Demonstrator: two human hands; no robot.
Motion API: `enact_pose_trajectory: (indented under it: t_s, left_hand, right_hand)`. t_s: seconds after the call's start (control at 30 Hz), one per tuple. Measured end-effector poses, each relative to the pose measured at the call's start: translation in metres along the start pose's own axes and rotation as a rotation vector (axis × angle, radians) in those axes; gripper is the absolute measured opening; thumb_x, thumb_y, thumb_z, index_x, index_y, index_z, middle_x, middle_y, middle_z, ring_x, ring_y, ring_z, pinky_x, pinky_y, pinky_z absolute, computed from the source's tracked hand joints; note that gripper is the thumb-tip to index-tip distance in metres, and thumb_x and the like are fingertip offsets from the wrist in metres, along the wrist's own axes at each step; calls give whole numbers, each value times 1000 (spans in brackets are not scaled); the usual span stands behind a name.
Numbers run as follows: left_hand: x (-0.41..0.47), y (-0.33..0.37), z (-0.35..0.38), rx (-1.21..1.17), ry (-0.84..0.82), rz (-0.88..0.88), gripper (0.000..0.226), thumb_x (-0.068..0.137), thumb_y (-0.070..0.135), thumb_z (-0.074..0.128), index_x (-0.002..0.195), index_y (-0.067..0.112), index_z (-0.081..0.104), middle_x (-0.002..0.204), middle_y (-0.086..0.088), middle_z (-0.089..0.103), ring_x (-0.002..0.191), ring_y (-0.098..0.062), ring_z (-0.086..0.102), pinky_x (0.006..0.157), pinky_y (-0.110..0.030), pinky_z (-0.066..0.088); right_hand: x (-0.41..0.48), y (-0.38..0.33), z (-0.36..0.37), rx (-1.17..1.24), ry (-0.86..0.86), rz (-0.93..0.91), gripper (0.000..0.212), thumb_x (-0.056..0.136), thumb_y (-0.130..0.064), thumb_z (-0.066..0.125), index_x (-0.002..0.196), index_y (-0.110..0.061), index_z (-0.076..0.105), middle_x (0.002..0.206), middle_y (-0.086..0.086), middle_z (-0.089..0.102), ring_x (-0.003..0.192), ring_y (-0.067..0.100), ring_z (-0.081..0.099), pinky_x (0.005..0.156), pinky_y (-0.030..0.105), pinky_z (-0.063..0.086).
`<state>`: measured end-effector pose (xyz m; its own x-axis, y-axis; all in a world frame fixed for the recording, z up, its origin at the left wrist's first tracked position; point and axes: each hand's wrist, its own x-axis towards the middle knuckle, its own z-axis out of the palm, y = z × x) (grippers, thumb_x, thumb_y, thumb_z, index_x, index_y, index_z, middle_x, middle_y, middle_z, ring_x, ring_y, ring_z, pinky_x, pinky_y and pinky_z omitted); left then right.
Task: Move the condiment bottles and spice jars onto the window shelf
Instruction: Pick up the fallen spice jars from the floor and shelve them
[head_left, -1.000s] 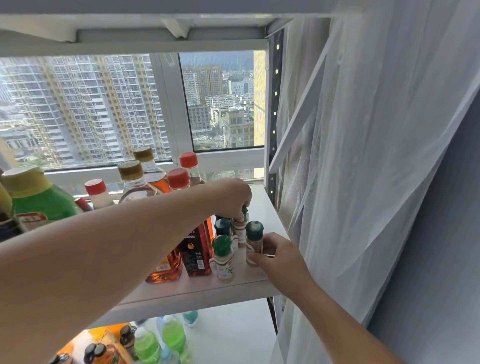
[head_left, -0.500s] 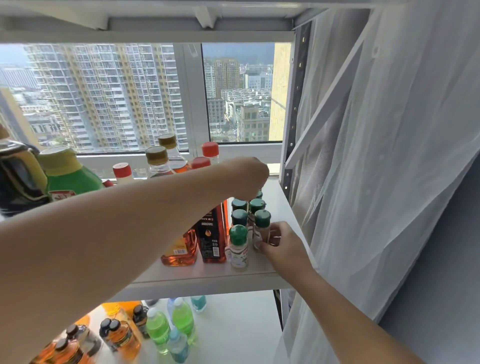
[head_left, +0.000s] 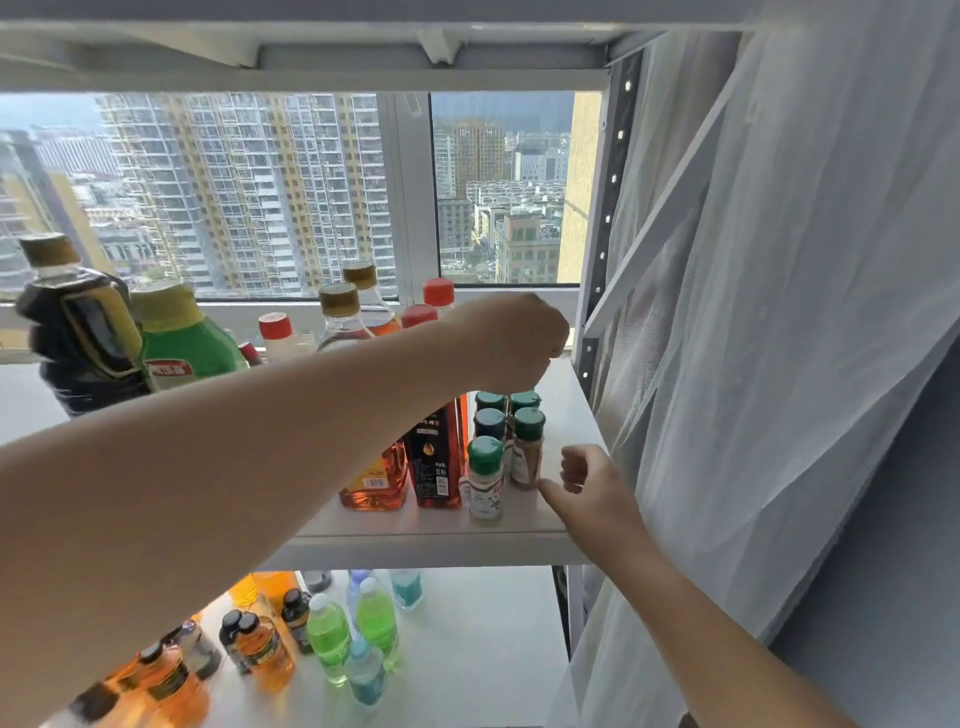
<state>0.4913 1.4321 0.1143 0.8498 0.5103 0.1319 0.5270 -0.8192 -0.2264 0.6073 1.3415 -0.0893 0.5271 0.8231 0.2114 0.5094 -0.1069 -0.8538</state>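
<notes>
- Left hand (head_left: 519, 345): fingers curled into a fist, nothing visible in it, positioned directly above the spice jars (head_left: 487, 480).
- Right hand (head_left: 589, 486): loosely curled, empty. The thumb tip is at the base of the brown-filled jar (head_left: 527, 454); contact cannot be confirmed.
- Spice jars: five, green-capped, upright, clustered at the right end of the window shelf (head_left: 571, 410), just beside the condiment bottles (head_left: 434, 462).

The location was a home storage corner in a high-rise flat. A white metal window shelf (head_left: 566, 415) stood against a window (head_left: 249, 192) overlooking apartment towers, beside a sheer curtain (head_left: 805, 312). It carried condiment bottles (head_left: 434, 462) and spice jars (head_left: 527, 447), with drink bottles (head_left: 327, 634) below.
</notes>
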Motion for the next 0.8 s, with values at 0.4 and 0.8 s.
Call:
enact_pose_trajectory:
  t_s: [0.4, 0.8]
  left_hand:
    - [-116, 54, 85, -349, -21, 36, 17, 98, 29, 54, 104, 27, 69, 90, 17, 59, 83, -11, 56, 75, -29, 51]
    - [-201, 48, 153, -557, -117, -149, 16, 97, 36, 62, 111, 31, 69, 91, 19, 61, 84, -6, 59, 76, -23, 45]
  right_hand:
    - [-78, 28, -15, 83, 78, -135, 19, 92, -17, 71, 106, -28, 63, 91, -10, 68, 81, 7, 65, 69, 14, 52]
    - [-168, 37, -2, -56, 44, 56, 22, 95, -23, 67, 116, -19, 65, 94, -9, 67, 86, 6, 64, 78, 15, 51]
